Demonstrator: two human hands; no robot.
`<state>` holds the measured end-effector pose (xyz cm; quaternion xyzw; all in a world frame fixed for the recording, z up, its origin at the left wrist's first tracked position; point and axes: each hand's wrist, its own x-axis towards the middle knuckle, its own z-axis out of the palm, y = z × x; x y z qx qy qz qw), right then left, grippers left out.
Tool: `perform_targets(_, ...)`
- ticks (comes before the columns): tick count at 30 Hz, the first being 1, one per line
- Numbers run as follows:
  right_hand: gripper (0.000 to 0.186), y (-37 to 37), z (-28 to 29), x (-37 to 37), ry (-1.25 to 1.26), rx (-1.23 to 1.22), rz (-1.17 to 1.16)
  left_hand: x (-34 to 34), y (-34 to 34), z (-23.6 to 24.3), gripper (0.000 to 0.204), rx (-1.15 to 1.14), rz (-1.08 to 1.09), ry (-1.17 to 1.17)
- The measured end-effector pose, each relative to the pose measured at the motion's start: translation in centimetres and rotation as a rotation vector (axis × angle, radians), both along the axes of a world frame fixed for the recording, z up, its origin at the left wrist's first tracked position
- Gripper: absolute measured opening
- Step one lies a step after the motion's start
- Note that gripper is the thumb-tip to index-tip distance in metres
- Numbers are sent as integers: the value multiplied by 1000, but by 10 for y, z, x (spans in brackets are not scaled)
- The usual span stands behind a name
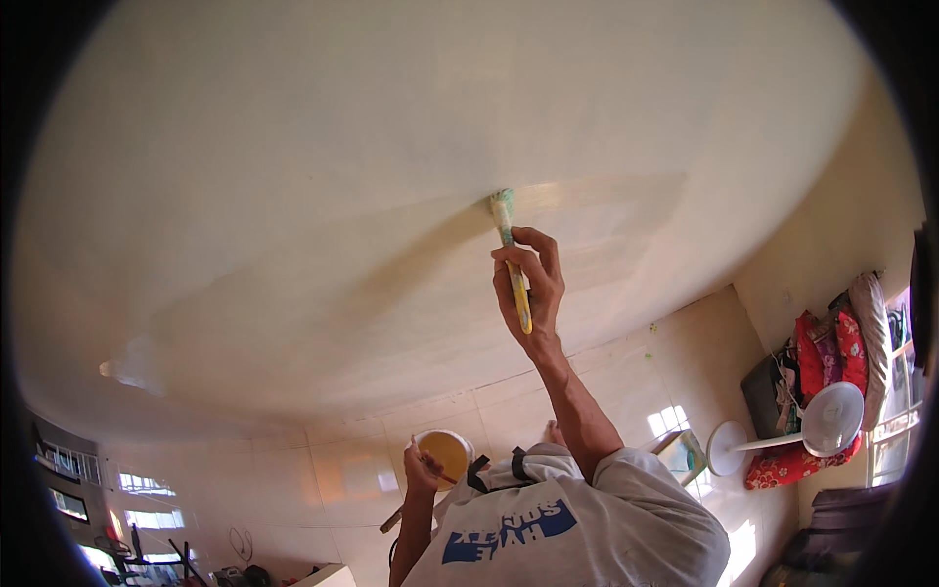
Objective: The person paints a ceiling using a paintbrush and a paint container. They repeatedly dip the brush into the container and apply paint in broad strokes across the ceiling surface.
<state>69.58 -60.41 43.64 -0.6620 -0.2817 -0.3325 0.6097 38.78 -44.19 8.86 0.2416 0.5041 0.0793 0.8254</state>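
Observation:
My right hand (536, 279) is raised in front of me, its fingers closed round the yellow handle of a paintbrush (503, 209). The brush has paint-stained, greenish-white bristles, and their tip touches the pale wall (323, 157). A slightly shinier streak runs across the wall to the right of the bristles. Lower down, my left hand (423, 470) grips the rim of a round white tub (471, 448). Yellowish-tan stuff shows inside it. Part of the tub is hidden by my hand and shirt.
Glossy floor tiles (342, 479) stretch along the wall's foot. At the right stand a round white pedestal table (831, 421), red patterned cushions (851, 352) and a bright window (895, 430). A framed panel (682, 456) lies near the table. Dark furniture (68, 489) stands far left.

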Motion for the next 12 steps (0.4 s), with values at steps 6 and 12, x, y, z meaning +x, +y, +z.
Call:
perform_targets(6,23,-33,1,5,62,56,137,-7,11,3,41,-58,21,61)
perform_targets(12,18,-113,-34,75,175,154,139,-6,30,5,35,-57,19,110)
